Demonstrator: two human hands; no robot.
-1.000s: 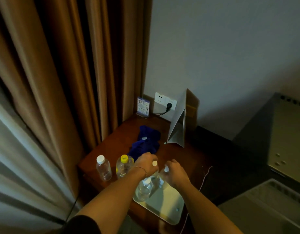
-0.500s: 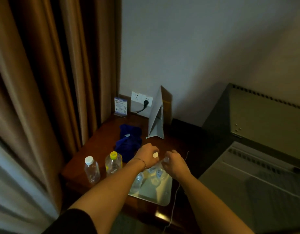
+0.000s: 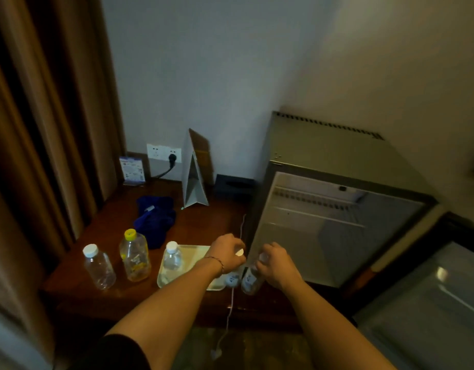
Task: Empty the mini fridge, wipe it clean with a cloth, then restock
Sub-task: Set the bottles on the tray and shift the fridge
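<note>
1. Blue cloth [image 3: 155, 220] lies bunched on the desk [image 3: 204, 222], well left of the mini fridge [image 3: 334, 209], and neither hand touches it, so wiping looks either finished or not in hand right now; I cannot tell which.
2. Inside the mini fridge, whose door [image 3: 428, 311] hangs open to its right, the white shelves show bare, so the emptying step appears done.
3. Left of the mini fridge, three bottles stand off it: a white-capped bottle [image 3: 99, 267] farthest away, a yellow-capped bottle [image 3: 134, 256] next, and a small water bottle [image 3: 172, 260] on the pale tray [image 3: 193, 252].
4. Just beside the fridge's lower left corner, the left hand [image 3: 228, 253] is curled round the top of one small bottle [image 3: 233, 279], and the right hand [image 3: 274, 264] grips the neck of another small bottle [image 3: 250, 281].
5. Judging by this, restocking seems to be starting: two bottles are in hand near the opening, three remain on the desk, and nothing stands on the shelves yet.
</note>
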